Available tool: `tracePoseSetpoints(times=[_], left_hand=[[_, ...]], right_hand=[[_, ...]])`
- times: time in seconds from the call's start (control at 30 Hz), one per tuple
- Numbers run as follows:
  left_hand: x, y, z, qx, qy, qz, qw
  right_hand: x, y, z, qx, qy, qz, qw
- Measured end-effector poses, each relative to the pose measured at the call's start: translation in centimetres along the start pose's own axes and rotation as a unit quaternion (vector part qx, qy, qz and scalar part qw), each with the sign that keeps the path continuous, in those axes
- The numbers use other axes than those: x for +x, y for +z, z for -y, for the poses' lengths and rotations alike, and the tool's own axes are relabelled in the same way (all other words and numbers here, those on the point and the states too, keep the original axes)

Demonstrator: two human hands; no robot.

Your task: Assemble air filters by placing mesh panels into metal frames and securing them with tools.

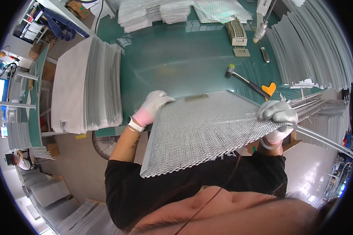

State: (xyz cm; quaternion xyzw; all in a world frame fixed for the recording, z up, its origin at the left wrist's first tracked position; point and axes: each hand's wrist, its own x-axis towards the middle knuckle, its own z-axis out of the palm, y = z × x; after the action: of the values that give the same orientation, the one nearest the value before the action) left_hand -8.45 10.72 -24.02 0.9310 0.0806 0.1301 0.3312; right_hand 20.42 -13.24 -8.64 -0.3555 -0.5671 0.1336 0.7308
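Note:
I hold up a silver mesh filter panel (204, 133), tilted at the near edge of the green table. Thin metal channel borders its left, far and right sides; bare mesh shows along the near edge. A small tan plate (196, 98) sits at its far side. My left hand (155, 105), in a white and pink glove, is closed on the far left corner. My right hand (277, 112), gloved in grey, grips the right corner, its fingers curled over the top. From under it a metal channel strip (323, 140) sticks out to the right; whether it joins the panel cannot be made out.
On the green table (164, 58) lie a hammer (245, 80), an orange heart-shaped piece (269, 89), a screwdriver (265, 55) and a box of tan plates (236, 33). Mesh stacks stand left (88, 84), at the back (157, 13) and right (306, 47). A hanging tool (261, 29) is at back right.

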Motion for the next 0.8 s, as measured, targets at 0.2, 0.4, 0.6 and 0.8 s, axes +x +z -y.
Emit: tracePoseSetpoints(times=[0.2,0.4,0.6,0.8], left_hand=[[1.9,-4.6,-1.8,0.113,-0.044,0.11,0.986],[9.5,-2.0,-2.7,-0.112,0.039,0.256,0.959],[14.9,3.4,-1.9,-0.158,0.012,0.317,0.935],[13.9,-2.9,-3.3,-0.078,-0.088,0.313,0.942]], right_hand=[[-0.4,0.4,0.1,0.008,-0.004,-0.022,1.0],[-0.4,-0.3,0.3,0.009,-0.001,0.044,0.999],[-0.6,-0.7,0.2,-0.004,0.017,0.045,0.999],[3.4,-1.1,-1.9,-0.018,0.073,0.059,0.995]])
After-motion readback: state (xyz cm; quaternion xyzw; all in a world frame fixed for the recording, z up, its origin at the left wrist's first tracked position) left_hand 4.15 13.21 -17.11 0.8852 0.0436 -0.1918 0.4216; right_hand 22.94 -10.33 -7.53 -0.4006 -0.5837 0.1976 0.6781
